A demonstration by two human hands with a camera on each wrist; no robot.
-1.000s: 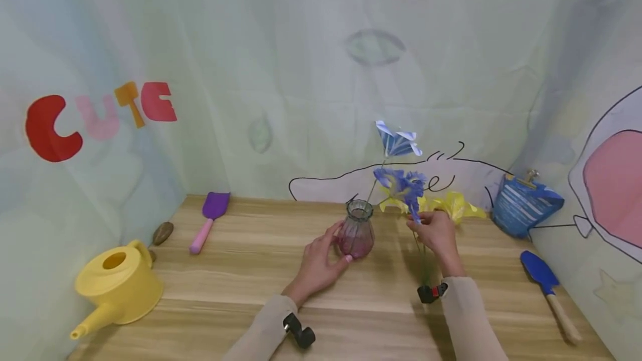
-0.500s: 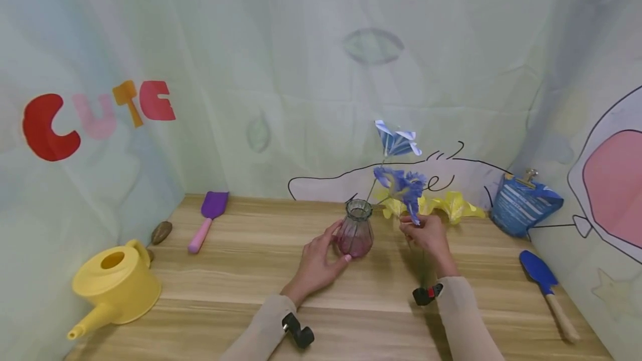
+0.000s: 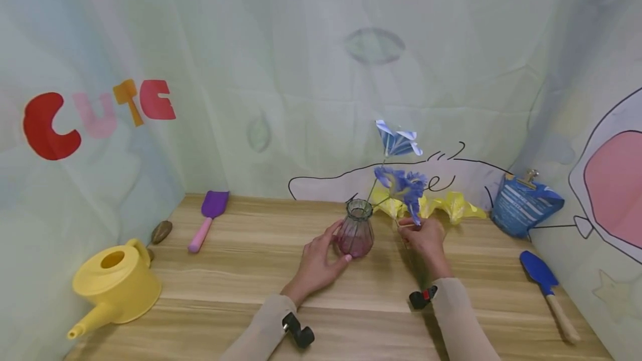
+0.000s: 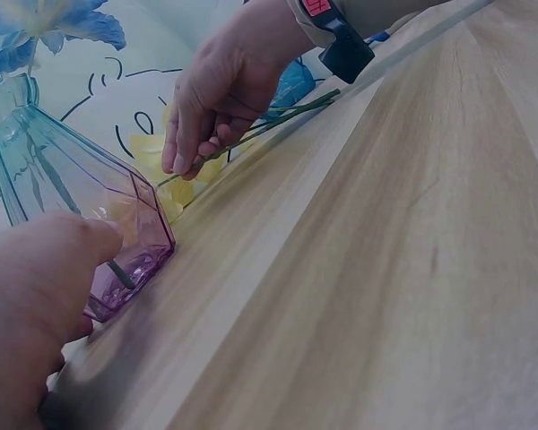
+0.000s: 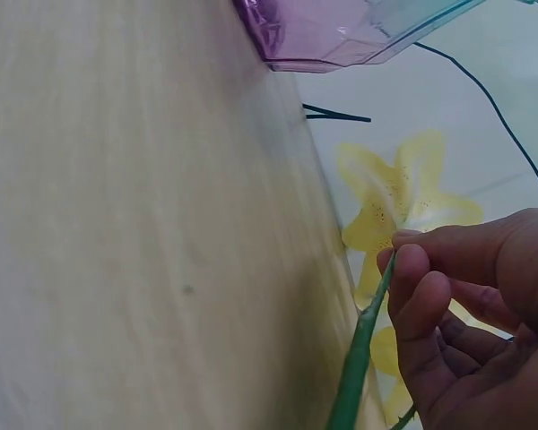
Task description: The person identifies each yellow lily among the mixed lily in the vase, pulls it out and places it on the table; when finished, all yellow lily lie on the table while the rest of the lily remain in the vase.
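Observation:
My left hand (image 3: 318,263) grips the side of a small ribbed glass vase (image 3: 357,233), greenish at the neck and pink-purple at the base. Out of it lean a light blue artificial flower (image 3: 398,141) and a violet-blue one (image 3: 408,187), both to the right. My right hand (image 3: 427,244) is right of the vase and pinches a green flower stem (image 5: 360,345) between thumb and fingertips. Yellow lilies (image 5: 399,193) show beyond those fingers in the right wrist view. In the left wrist view, the green stems (image 4: 291,114) run back under the right palm.
At the left stand a yellow watering can (image 3: 117,286), a brown stone (image 3: 161,232) and a purple shovel with a pink handle (image 3: 208,219). A clipped blue bag (image 3: 524,205) and a blue trowel (image 3: 541,272) are on the right. A printed cloth wall (image 3: 311,127) closes the back.
My right hand has shifted a little left toward the vase, and a yellow lily behind the violet-blue flower has moved left as well. The left hand keeps its hold on the vase.

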